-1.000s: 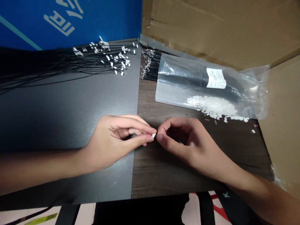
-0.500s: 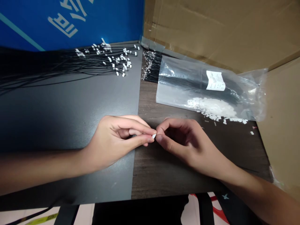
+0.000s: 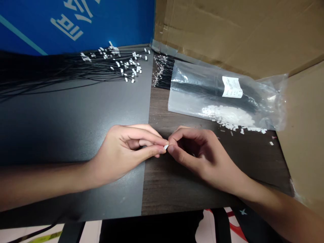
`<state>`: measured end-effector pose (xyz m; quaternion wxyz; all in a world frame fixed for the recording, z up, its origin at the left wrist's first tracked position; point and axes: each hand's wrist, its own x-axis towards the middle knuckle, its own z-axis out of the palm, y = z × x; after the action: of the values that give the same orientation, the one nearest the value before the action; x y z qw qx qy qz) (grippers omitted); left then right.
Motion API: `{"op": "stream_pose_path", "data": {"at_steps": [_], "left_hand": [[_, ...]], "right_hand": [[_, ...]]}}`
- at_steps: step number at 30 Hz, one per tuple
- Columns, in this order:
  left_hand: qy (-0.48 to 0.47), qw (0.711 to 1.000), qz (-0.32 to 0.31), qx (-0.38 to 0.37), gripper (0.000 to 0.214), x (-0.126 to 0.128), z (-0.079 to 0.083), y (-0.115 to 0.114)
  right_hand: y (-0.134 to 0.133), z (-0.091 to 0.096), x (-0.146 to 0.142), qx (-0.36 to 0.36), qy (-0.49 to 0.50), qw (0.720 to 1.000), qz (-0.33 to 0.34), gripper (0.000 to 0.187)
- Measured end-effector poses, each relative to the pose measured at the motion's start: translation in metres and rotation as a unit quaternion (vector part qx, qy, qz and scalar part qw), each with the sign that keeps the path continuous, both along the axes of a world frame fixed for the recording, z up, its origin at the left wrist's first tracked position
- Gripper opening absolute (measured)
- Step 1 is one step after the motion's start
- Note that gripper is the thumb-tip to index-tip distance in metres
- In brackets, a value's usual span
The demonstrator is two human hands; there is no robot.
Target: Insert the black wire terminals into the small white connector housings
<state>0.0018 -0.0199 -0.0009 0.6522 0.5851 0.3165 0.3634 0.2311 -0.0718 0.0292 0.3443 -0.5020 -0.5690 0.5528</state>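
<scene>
My left hand (image 3: 126, 150) pinches a tiny white connector (image 3: 166, 146) between thumb and forefinger over the seam of the black mat (image 3: 71, 111) and the wooden table (image 3: 167, 182). My right hand (image 3: 199, 153) is closed in a pinch right against that connector, fingertips touching it; whatever thin piece it holds is too small to make out. Both hands rest low on the table.
Black wires tipped with white connectors (image 3: 121, 64) fan across the mat at the back left. A clear plastic bag (image 3: 225, 94) of black wires and loose white connectors (image 3: 233, 118) lies at the right. Cardboard walls (image 3: 227, 30) and a blue board (image 3: 76, 20) enclose the back.
The hands have stayed nearly still; my right hand's fingertips have closed in a touch tighter on the connector.
</scene>
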Motion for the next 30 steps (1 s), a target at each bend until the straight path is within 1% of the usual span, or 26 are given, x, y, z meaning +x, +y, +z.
{"op": "stream_pose_path", "data": {"at_steps": [6,10,17,21,23,26,28,30], "left_hand": [[-0.001,1.0,-0.004,0.012,0.034,0.0,-0.005,-0.002],[-0.003,1.0,-0.007,0.001,0.032,-0.001,-0.006,-0.001],[-0.01,0.997,0.005,-0.074,0.021,0.001,-0.002,0.004],[-0.028,0.993,0.025,-0.115,0.021,0.001,-0.002,0.011],[-0.045,0.989,0.042,-0.134,0.019,0.003,0.004,0.019],[-0.068,0.986,0.078,-0.133,0.012,0.005,0.025,0.037],[-0.067,0.985,0.126,-0.101,0.006,0.004,0.044,0.054],[-0.056,0.98,0.177,-0.065,0.014,-0.004,0.061,0.075]], "right_hand": [[-0.001,-0.004,0.0,0.001,0.009,1.0,-0.005,0.023],[0.0,-0.005,0.0,-0.004,0.02,1.0,-0.008,0.023],[0.0,-0.004,-0.002,-0.022,0.035,0.999,-0.036,0.018],[-0.002,-0.002,-0.001,0.013,0.001,0.998,-0.064,0.012],[-0.002,0.0,0.001,0.034,-0.026,0.996,-0.081,0.012],[-0.002,0.005,0.005,0.052,-0.075,0.992,-0.089,0.017],[-0.003,0.008,0.007,0.058,-0.102,0.991,-0.067,0.02],[-0.004,0.011,0.009,0.064,-0.12,0.99,-0.022,0.023]]}}
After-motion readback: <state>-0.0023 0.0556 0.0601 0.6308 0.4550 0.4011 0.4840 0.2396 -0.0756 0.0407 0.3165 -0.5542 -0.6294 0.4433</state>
